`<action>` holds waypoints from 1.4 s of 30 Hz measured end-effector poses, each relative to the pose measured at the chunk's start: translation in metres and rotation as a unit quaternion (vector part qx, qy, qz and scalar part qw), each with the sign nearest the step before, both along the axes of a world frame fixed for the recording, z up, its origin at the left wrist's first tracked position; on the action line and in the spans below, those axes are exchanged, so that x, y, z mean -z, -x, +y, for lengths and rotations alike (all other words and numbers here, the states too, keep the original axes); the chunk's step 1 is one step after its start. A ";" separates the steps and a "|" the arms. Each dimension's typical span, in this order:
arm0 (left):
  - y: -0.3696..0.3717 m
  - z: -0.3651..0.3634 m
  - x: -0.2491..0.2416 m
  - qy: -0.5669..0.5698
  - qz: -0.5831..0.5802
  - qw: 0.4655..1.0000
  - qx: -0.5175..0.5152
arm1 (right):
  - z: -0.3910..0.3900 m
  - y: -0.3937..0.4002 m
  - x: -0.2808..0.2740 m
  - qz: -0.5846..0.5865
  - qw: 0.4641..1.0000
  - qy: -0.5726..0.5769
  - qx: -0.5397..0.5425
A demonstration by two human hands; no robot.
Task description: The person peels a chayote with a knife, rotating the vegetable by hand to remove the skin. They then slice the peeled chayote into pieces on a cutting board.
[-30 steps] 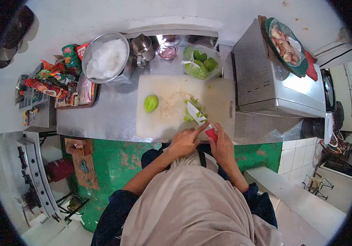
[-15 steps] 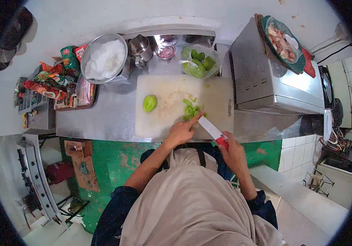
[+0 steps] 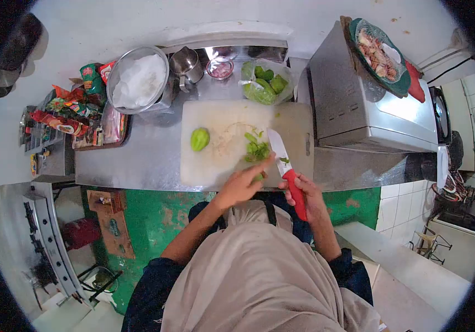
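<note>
My right hand (image 3: 306,195) is closed round the red handle of a knife (image 3: 277,145), whose pale blade points away from me over the cutting board (image 3: 215,113). A green scrap clings to the blade near the handle. My left hand (image 3: 244,183) is beside the blade, its index finger stretched toward it. Below that finger a piece of green pepper (image 3: 258,177) shows, apparently held and partly hidden by the fingers. Chopped green pepper (image 3: 256,148) lies in a small heap just beyond. A larger piece of green pepper (image 3: 200,139) rests on the board's left side.
Behind the board stand a clear bag of green peppers (image 3: 268,83), a small glass bowl (image 3: 220,68), a metal jug (image 3: 186,67) and a large metal bowl (image 3: 139,80). Packets (image 3: 68,119) crowd the left. A metal oven (image 3: 370,108) carrying a covered green plate (image 3: 378,52) stands right.
The knife has swung more upright, its tip moving away from me and its handle now showing fully. My left hand has shifted slightly toward me, and a green piece now shows at its fingers.
</note>
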State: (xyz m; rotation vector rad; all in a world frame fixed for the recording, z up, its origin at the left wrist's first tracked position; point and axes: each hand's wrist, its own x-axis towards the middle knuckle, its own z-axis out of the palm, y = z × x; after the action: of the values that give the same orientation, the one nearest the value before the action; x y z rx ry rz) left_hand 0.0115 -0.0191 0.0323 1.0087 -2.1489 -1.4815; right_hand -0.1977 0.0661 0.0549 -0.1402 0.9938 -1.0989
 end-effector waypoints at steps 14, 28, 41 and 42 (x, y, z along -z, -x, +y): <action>0.008 -0.006 0.019 0.100 -0.180 0.977 0.051 | 0.007 -0.002 -0.003 0.040 0.998 -0.002 -0.053; 0.002 -0.023 0.038 0.058 -0.207 0.977 -0.001 | 0.026 0.040 0.003 0.393 0.910 0.030 -0.130; -0.012 -0.011 0.069 -0.277 0.045 0.947 -0.156 | -0.056 0.055 0.116 0.746 0.623 0.188 -0.145; -0.013 -0.011 0.070 -0.284 0.043 0.945 -0.158 | -0.049 0.055 0.111 0.731 0.630 0.199 -0.169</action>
State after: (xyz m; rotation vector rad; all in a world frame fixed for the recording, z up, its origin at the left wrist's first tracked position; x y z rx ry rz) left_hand 0.0246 -0.0298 -0.0372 1.3637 -1.4254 -1.9703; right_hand -0.2524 0.0173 -0.0557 -1.7542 1.9871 -0.6541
